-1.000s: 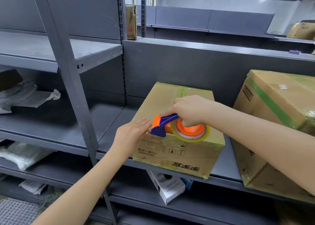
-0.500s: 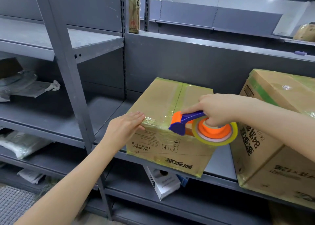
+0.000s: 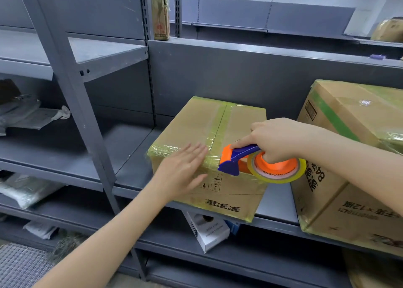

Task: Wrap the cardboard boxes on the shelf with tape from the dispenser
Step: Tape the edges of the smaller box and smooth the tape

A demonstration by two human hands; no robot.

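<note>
A cardboard box wrapped in yellowish clear tape sits on the grey shelf, its front corner overhanging the edge. My right hand grips an orange and blue tape dispenser with its roll of clear tape, held against the box's upper front edge at the right. A strip of tape runs along that edge to the left. My left hand lies flat with straight fingers on the box's front face, over the tape.
A larger taped cardboard box stands right of the first, close to my right forearm. A grey upright post rises at the left. A small white box lies on the shelf below. Plastic bags fill the left shelves.
My right hand has drawn the dispenser rightward along the box's front edge, laying tape. My left hand has slid right along the taped edge and flattened.
</note>
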